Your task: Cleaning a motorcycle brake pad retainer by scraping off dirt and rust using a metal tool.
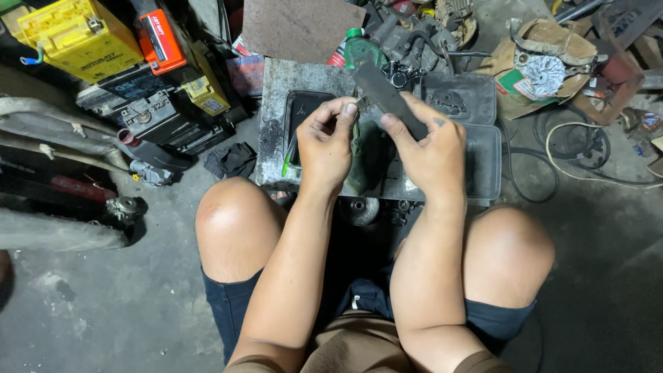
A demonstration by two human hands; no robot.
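My right hand [431,148] grips a flat dark strip [383,93], like a worn file or sanding stick, that slants up and to the left. My left hand [328,141] pinches a very small part [360,101] at its fingertips, held against the strip's edge; the part is too small to identify. Both hands hover over a dirty grey metal block [276,110] that stands between my bare knees. A green-handled tool [286,162] lies on the block, partly under my left hand.
Dark plastic trays [483,148] with small parts sit on the block's right side. Yellow [76,34] and orange [159,34] batteries stand at the upper left. A green bottle [359,47], engine parts and a cardboard box [545,62] lie beyond. Cables [566,148] coil at the right.
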